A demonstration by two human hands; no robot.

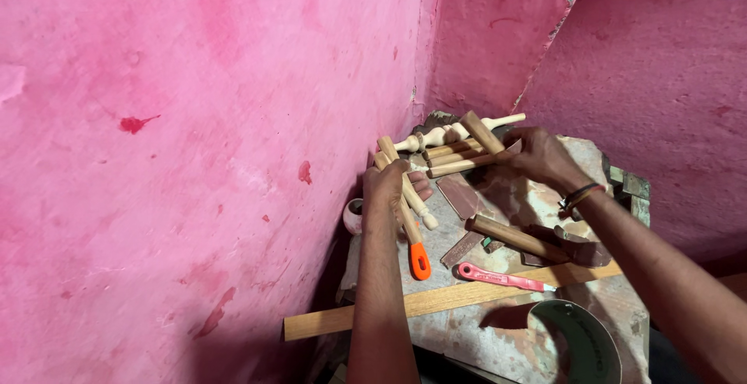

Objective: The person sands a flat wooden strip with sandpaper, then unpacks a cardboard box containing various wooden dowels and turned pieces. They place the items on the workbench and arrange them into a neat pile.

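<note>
Wooden sticks [455, 157], a whole bundle of short turned dowels, are up in the air over a scruffy stone-topped bench [498, 329] jammed into the corner of a pink wall [194, 119]. Standing here, I can see the right hand [545, 158] closed around one end of the stack and the left hand [389, 185] wrapped round a couple more pieces, including a pale turned spindle [420, 206] poking down out of the fist. Both grips look snug, fingers curled tight, nothing loose. My guess is these are light, stiff and dry, so no real weight to fight, but being round and smooth they'd roll against each other and slip out the side if you only pinch them. Grabbing around the middle of the bundle, or capping both ends like this person does, seems the sane way. Another carved spindle [459, 131] sits at the back of the stack near the wall. On the bench below there's a chunky dark-headed mallet [537, 242], a tool with an orange handle [420, 261], a red-handled tool [498, 277], a long flat wood strip [436, 301] lying across the front edge, and a round greenish bowl [580, 341] near the corner. A small pale cup [352, 216] peeks out just behind the left wrist.
</note>
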